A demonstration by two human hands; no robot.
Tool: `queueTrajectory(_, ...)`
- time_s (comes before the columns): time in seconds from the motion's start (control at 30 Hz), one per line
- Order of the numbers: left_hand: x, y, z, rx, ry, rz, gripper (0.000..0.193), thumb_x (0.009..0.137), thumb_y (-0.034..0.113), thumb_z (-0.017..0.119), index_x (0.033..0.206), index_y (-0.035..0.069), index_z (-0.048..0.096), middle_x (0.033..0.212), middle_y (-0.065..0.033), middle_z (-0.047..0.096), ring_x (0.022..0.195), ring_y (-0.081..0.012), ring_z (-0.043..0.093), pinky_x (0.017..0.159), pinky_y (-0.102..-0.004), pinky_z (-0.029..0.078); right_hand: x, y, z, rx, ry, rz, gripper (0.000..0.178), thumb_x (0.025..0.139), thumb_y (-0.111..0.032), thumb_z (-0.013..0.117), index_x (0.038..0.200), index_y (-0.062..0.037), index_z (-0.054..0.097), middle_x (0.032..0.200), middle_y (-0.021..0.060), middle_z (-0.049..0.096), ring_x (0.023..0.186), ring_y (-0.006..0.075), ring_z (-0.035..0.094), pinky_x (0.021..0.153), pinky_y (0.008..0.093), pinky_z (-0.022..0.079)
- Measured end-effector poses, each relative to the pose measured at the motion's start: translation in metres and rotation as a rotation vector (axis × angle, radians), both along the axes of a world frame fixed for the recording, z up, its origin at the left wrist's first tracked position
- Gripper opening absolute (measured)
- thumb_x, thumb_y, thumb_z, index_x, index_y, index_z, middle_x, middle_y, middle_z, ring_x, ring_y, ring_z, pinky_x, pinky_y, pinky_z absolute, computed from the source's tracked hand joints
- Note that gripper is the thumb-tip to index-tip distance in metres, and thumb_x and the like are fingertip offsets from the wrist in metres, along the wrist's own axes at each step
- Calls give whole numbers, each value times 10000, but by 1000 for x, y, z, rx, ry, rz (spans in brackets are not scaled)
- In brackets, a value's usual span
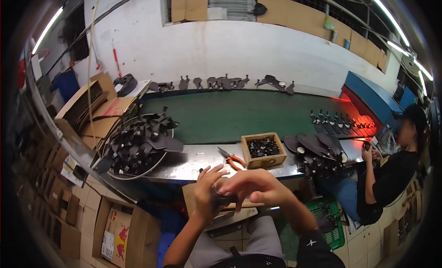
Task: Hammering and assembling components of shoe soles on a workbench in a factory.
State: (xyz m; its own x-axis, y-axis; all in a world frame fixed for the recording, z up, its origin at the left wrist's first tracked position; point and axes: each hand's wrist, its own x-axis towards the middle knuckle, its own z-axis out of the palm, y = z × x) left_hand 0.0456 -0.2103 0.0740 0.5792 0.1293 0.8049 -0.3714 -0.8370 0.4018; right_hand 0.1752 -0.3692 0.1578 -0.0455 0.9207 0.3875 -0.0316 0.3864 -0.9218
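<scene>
Above my lap, my left hand (208, 190) holds a small dark piece (220, 200), its upper fingers raised and spread. My right hand (255, 185) reaches across from the right, with bent fingers on the same piece and the thumb standing apart. Blur and my fingers hide the piece's shape. Just beyond my hands, orange-handled pliers (234, 160) lie on the metal ledge (193, 160). A wooden box (264, 161) of small black parts stands to their right.
Dark flat rounded pieces fill a round basket (138, 169) at left; more lie piled (317, 146) at right. Behind runs a green conveyor belt (221, 116) with pieces lined up under red light. A co-worker (391, 176) sits at right. An open carton (126, 231) stands at lower left.
</scene>
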Motion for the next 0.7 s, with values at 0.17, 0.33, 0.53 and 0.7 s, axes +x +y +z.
queueTrajectory(0.17, -66, -19, 11, -741, -136, -80, 685, 912, -28, 626, 1439, -3, 189, 1202, -204, 571, 1013, -267, 677, 841, -340, 559, 0, 10, -122, -93, -947, -731, 793, 869, -377, 708, 1445, -35, 284, 1490, 219, 237, 1111, 416, 575, 902, 386, 515)
queueTrajectory(0.33, -47, -19, -7, -1115, -148, -54, 673, 947, 51, 619, 1468, 37, 194, 1189, -134, 513, 848, -175, 606, 761, -306, 553, -3, -55, -198, -448, -1192, -685, 644, 777, -274, 764, 1318, -96, 464, 1076, 155, 630, 825, 354, 670, 672, 441, 544)
queueTrajectory(0.53, -8, 11, -107, -106, 771, 662, 676, 858, 341, 701, 1394, 43, 418, 1464, -217, 381, 1394, -382, 305, 1074, -579, 277, -20, -171, -227, -510, -694, -1172, 240, 766, -135, 717, 984, -65, 644, 681, 175, 626, 601, 325, 656, 543, 388, 504)
queueTrajectory(0.7, 43, -3, -52, 105, 490, 698, 521, 840, 212, 708, 1308, 62, 534, 1396, -183, 460, 1307, -403, 401, 1037, -542, 342, -71, -228, -225, -409, 6, -1444, 199, 900, -176, 660, 894, 17, 613, 537, 60, 495, 404, 144, 492, 414, 308, 412)
